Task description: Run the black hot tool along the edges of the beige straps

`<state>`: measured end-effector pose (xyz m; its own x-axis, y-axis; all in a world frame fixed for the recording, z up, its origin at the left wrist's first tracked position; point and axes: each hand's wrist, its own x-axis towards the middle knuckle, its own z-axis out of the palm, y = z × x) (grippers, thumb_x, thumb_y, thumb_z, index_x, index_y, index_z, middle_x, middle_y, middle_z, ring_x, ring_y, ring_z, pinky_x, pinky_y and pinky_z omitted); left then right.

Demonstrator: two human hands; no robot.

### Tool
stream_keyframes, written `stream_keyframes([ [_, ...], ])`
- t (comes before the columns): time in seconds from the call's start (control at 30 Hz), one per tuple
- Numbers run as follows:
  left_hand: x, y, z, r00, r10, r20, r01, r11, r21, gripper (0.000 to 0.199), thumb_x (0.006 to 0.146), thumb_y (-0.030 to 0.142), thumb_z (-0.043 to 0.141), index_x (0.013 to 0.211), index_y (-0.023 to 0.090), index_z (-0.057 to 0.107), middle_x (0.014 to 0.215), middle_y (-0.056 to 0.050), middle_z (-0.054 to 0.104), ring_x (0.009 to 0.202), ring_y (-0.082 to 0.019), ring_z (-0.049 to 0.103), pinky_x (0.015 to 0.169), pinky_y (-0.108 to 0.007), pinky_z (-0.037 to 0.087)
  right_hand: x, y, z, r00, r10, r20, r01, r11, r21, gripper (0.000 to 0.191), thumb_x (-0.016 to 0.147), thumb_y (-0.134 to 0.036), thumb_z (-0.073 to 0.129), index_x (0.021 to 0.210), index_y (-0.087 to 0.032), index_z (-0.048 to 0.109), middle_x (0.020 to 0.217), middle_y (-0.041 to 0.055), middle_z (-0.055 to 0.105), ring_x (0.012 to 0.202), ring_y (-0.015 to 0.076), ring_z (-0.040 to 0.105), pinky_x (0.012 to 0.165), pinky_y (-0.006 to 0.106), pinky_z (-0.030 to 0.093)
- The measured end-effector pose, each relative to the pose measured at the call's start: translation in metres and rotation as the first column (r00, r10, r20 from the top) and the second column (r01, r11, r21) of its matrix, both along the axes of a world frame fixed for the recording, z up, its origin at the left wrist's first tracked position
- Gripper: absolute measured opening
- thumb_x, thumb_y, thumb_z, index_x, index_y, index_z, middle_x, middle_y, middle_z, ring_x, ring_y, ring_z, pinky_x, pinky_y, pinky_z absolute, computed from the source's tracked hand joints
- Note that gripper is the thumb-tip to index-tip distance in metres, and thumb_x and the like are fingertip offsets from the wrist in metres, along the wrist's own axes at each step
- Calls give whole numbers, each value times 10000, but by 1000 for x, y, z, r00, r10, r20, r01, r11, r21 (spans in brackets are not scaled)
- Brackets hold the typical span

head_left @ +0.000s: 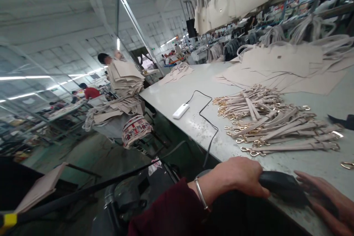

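My left hand [240, 175], with a silver bangle at the wrist and a dark red sleeve, is closed on one end of a smooth black item [286, 186] at the table's near edge. It looks like a thick strap or padded band; its exact kind cannot be made out. Around its other end is my right hand [329, 201], smeared by motion and partly cut off by the frame. Just beyond both hands lies a pile of beige straps [287, 129] with gold clasps. A loose gold clasp [347, 165] rests at the far right.
A white power bank [181, 111] with a black cable lies on the pale table [166, 92]. Beige bag pieces [290, 61] with handles cover its far right, and finished bags hang above. On the left, a person [105, 59] stands behind stacked beige panels [125, 77].
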<state>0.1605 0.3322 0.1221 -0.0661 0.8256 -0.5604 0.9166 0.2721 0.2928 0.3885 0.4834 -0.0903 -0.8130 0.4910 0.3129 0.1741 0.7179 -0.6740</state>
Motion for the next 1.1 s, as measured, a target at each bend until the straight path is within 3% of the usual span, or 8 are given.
stream_keyframes([
  [0.33,-13,-2,-1,999,-32,16,33,998,-54,497,705,604,564,892,182,749,791,-105,743,728,-254,697,460,-290,441,-1,-1,-5,999,-25,-28,24,999,-45,570,898,-437,569,1436,-286,457,1200,80,703,985,279,727,758,303,641],
  [0.57,-3,14,-8,1000,-25,16,26,996,-83,481,693,627,578,845,202,743,751,-95,736,721,-259,700,480,-304,441,-6,-2,-5,995,-10,-102,5,999,-45,583,916,-343,505,1486,-280,400,1391,82,585,1178,306,638,878,331,616],
  [0.7,-1,15,-10,1000,-10,24,11,998,-64,467,689,618,577,840,205,734,750,-81,730,722,-248,697,488,-291,441,-6,-1,4,994,20,-111,-18,1000,13,520,913,-309,475,1431,-263,482,1415,93,560,1236,300,597,984,378,561],
  [0.9,-9,3,-2,1000,28,7,-28,999,-18,485,688,590,594,927,186,718,819,-77,731,723,-223,678,481,-261,425,-5,-4,23,998,31,-48,-31,1000,5,487,939,-321,478,1424,-290,512,1444,60,540,1320,268,522,1101,404,442],
  [1.1,-13,-2,5,999,50,-22,-50,999,-3,425,699,548,589,902,199,719,817,-67,725,701,-202,658,484,-252,413,-7,-6,30,998,49,-34,-50,999,-6,522,921,-263,515,1439,-323,496,1459,38,527,1330,248,510,1102,380,437],
])
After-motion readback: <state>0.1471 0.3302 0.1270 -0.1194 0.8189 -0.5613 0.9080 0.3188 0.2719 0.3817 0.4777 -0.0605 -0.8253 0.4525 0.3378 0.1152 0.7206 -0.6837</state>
